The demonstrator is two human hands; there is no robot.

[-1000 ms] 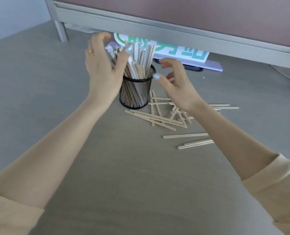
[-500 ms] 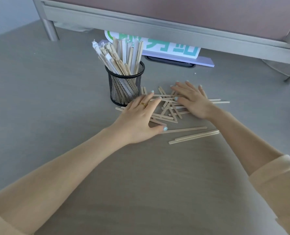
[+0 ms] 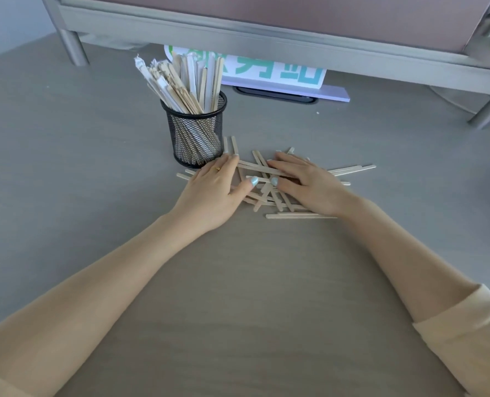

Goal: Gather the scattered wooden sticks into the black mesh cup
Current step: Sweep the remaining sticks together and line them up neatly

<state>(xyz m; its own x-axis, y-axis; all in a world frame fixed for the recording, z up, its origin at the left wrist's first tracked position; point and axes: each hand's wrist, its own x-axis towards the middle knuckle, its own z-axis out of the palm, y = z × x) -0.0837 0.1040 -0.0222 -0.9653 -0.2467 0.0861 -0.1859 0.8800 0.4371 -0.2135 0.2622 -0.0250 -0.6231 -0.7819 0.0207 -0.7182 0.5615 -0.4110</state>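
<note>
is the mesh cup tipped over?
No. The black mesh cup stands upright on the desk, packed with sticks, beside the loose sticks under both hands.

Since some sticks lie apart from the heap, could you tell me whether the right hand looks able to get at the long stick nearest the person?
Probably yes: the long stick lies flat on bare desk right beside the right hand, with nothing over it.
</note>
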